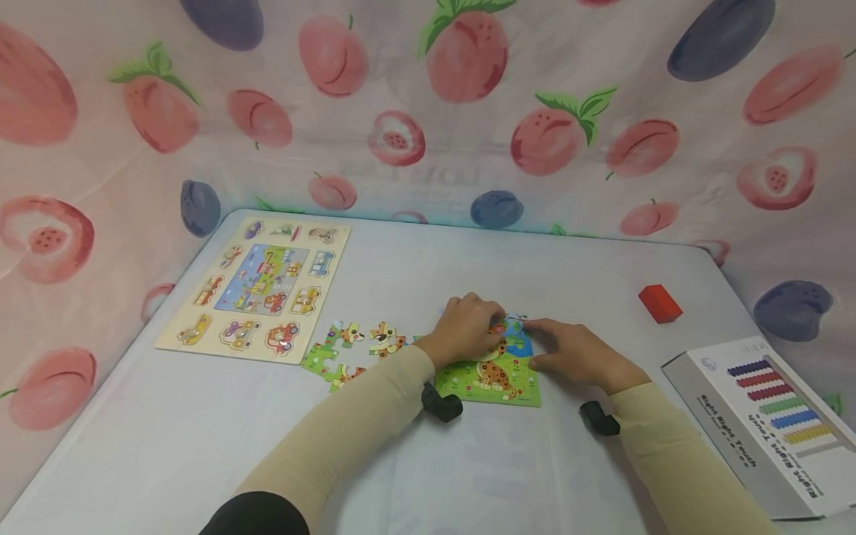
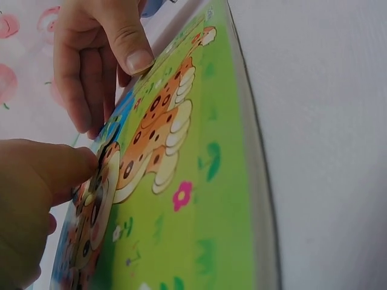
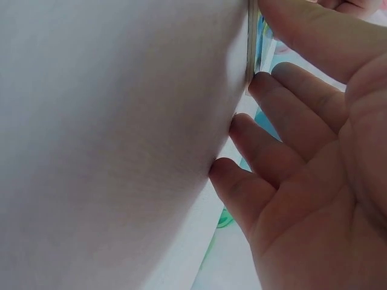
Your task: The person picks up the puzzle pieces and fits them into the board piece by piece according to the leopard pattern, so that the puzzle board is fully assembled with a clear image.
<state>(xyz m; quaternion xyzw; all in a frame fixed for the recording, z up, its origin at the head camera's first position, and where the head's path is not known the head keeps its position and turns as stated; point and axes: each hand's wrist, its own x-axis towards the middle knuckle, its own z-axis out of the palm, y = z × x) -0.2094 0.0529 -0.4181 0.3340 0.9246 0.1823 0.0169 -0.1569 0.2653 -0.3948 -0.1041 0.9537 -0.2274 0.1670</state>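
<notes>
Sleeves of pale cloth lead forward to both hands, which meet over the leopard puzzle (image 1: 498, 375) lying flat near the middle of the white table (image 1: 414, 475). The left hand (image 1: 468, 327) curls its fingers down and presses a piece into the leopard's head at the top of the picture, while the right hand (image 1: 575, 355) rests on the puzzle's right edge, its thumb on the board's face and its relaxed fingers along the rim, steadying it without gripping. To seat the piece well, it probably pays to line up the spots first, press straight down, and keep the board from sliding. Just left lie loose pieces (image 1: 354, 345), unplaced. Farther left sits a vehicle puzzle board (image 1: 257, 290); right, a boxed toy (image 1: 769, 423) and, beyond, a red block (image 1: 660, 303).
</notes>
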